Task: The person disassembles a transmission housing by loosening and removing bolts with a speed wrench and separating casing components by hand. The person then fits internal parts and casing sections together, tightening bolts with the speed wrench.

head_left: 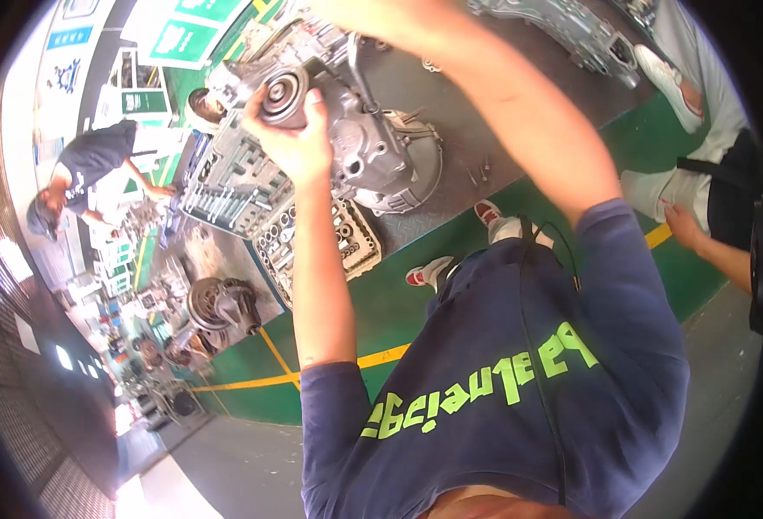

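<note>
A grey metal gearbox [355,143] stands on the dark workbench in front of me. My left hand [299,143] is closed round the rim of a round, ringed metal part [279,93] at the gearbox's left end, thumb on one side and fingers on the other. Whether that part is fixed to the gearbox, I cannot tell. My right arm reaches across above the gearbox, and my right hand [347,10] is at the top edge, bright and partly cut off, its fingers not visible. An open tool case [360,255] with sockets and wrenches lies just left of and below the gearbox.
Another metal housing [563,35] lies at the bench's far right. A round metal assembly [217,303] sits at the left. One person [96,164] works at the left; another person's hand [682,227] shows at the right. Small loose pieces [480,170] lie near the bench edge.
</note>
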A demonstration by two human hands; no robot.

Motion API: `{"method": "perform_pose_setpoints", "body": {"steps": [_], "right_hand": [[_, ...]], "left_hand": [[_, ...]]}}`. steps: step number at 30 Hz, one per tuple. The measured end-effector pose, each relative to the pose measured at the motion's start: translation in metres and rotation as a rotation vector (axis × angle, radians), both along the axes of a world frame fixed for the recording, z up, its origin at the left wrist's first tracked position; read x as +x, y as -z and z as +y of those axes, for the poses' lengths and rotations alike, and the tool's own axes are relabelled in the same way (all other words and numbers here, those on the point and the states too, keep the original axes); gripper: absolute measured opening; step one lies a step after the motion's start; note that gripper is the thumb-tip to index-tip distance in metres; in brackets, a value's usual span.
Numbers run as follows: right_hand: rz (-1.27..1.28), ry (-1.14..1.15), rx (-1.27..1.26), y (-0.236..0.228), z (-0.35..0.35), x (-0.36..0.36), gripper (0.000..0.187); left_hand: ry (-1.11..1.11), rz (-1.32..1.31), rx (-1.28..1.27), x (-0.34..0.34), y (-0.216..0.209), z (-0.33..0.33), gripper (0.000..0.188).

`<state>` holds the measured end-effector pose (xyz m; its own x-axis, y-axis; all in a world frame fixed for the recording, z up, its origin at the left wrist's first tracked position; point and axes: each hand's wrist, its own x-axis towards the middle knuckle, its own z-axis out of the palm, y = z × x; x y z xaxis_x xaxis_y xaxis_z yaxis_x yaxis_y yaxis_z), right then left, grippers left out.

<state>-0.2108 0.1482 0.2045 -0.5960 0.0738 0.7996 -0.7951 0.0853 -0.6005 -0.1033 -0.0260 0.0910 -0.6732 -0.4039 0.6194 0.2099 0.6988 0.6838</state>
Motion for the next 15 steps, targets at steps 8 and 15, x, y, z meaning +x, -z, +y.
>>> {"method": "perform_pose_setpoints", "body": {"steps": [8, 15], "right_hand": [[-0.947, -1.124, -0.722, -0.036, 0.021, 0.008, 0.011], [-0.899, -0.784, 0.102, -0.032, 0.06, -0.013, 0.022]], "left_hand": [[0.002, 0.02, 0.014, 0.005, -0.006, 0.006, 0.063], [0.059, 0.04, 0.038, 0.0, -0.002, -0.001, 0.062]]}}
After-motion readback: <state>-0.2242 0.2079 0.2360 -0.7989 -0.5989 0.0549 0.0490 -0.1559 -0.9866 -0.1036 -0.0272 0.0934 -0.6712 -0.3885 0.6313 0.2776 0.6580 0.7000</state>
